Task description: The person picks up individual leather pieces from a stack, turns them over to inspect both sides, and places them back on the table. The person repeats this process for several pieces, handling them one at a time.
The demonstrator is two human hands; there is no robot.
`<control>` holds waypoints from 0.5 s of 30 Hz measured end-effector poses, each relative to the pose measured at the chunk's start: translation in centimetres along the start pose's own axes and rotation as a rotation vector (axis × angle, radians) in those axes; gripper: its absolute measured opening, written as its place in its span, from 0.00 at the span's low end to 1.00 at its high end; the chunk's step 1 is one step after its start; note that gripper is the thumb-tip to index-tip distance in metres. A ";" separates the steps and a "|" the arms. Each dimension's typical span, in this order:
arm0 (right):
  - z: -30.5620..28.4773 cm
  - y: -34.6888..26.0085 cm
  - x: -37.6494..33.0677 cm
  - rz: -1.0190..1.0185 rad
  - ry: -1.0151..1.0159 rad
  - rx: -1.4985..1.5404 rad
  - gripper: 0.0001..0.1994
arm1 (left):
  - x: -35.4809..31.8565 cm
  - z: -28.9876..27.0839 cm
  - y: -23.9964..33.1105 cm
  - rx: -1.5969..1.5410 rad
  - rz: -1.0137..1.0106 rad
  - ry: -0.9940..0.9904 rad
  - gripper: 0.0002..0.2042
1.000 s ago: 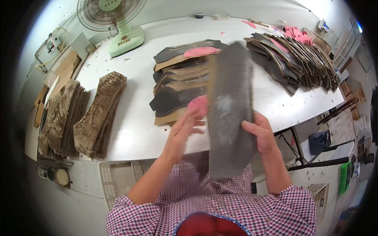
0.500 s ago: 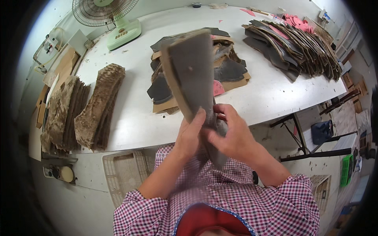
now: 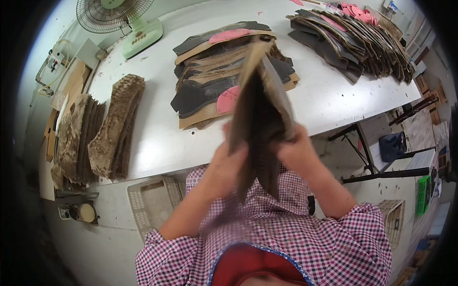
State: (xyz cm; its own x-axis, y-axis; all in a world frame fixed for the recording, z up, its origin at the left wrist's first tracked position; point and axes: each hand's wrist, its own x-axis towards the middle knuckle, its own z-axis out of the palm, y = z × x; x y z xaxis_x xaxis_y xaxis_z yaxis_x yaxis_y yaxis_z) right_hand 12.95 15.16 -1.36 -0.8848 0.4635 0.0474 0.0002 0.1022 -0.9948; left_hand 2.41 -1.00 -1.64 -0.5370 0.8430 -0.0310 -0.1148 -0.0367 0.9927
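We hold the dark piece [image 3: 278, 90] between our left hand [image 3: 226, 167] and right hand [image 3: 296, 148], fingers curled on its sides, above the near edge of the table [image 3: 157, 128]. It hides part of the pile [image 3: 195, 97] mid-table. Brown stacks [image 3: 116, 121] lie table-left, a fan [image 3: 140, 40] far-left.

Pale green fan [image 3: 135, 24] standing on counter [image 3: 155, 138], far left. Cardboard [image 3: 76, 83] along the left end; fitting [image 3: 56, 58] on wall beyond. Beige basket [image 3: 151, 202] below front edge. Right side: dark blue bag [image 3: 392, 146], bright green crate [image 3: 422, 194] lower, second basket [image 3: 392, 219] beside it.
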 end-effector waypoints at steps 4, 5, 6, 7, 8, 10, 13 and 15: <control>-3.9 1.2 0.0 0.187 0.083 0.497 0.16 | -0.5 -2.9 0.7 -0.402 -0.201 0.023 0.24; -3.5 1.0 -0.4 0.174 0.092 0.424 0.15 | -0.5 -3.2 0.1 -0.430 -0.188 -0.002 0.24; -2.9 0.9 -0.8 0.160 0.101 0.352 0.15 | -0.5 -3.3 -0.3 -0.458 -0.175 -0.029 0.25; -2.4 0.9 -1.0 0.146 0.110 0.279 0.15 | -0.8 -3.0 -0.4 -0.485 -0.212 -0.008 0.26; -2.2 1.0 -1.0 0.139 0.140 0.301 0.14 | -0.9 -2.8 -0.4 -0.508 -0.221 0.018 0.26; -2.2 1.2 -0.8 0.126 0.198 0.345 0.14 | -1.3 -2.4 -0.3 -0.553 -0.240 0.071 0.27; -2.8 2.7 -0.1 -0.139 0.264 0.020 0.11 | -1.9 -2.0 0.3 -0.665 -0.277 0.114 0.27; -3.3 2.8 0.3 -0.252 0.267 -0.195 0.11 | -2.3 -1.5 0.0 -0.711 -0.221 0.104 0.28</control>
State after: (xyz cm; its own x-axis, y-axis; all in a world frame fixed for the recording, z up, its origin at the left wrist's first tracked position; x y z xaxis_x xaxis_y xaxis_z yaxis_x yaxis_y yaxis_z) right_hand 14.21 18.51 -3.82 -0.7164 0.6121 0.3347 -0.0898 0.3949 -0.9143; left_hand 2.38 -3.80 -1.74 -0.5108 0.8174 -0.2664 -0.7225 -0.2402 0.6483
